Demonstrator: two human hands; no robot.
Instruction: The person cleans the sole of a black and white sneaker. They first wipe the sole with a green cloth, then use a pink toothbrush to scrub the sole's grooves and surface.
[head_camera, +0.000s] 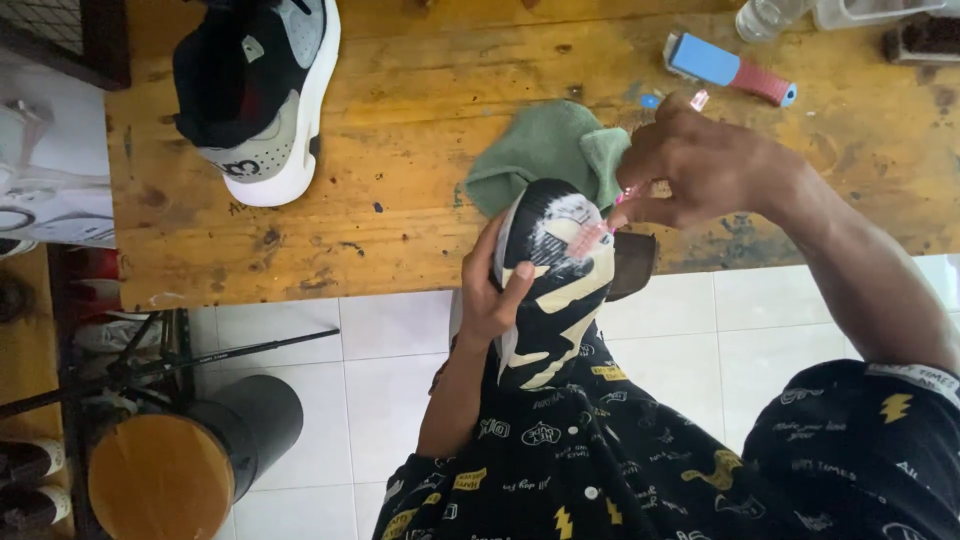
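1. The right hand (700, 165) is closed around a small pink-handled brush (590, 238), whose bristle end rests on the upturned sole of a black shoe (555, 290).
2. The left hand (492, 290) grips that shoe from its side, thumb laid across the sole and fingers wrapped behind, holding it sole-up at the table edge, over the person's lap.
3. White foam (565, 222) covers the toe end of the sole just where the brush touches, so scrubbing looks under way there. The cream and black pattern lower down the sole shows no lather, and I judge that stretch not yet worked.
4. A green cloth (545, 150) lies bunched on the wooden table (400, 140) just behind the shoe, partly under the right hand. It sits unused, so wiping appears to be left.
5. A dark flap (632, 265) sticks out beside the shoe below the right hand; it may be an insole or part of the shoe, the view is too poor to tell.
6. Farther out, a second sneaker (260, 90), black with a white sole, stands on the table to the left, well apart from the hands and with no foam visible on it.
7. A larger blue and red brush (730, 70) lies near the far table edge, with a clear bottle (765, 18) beyond it.
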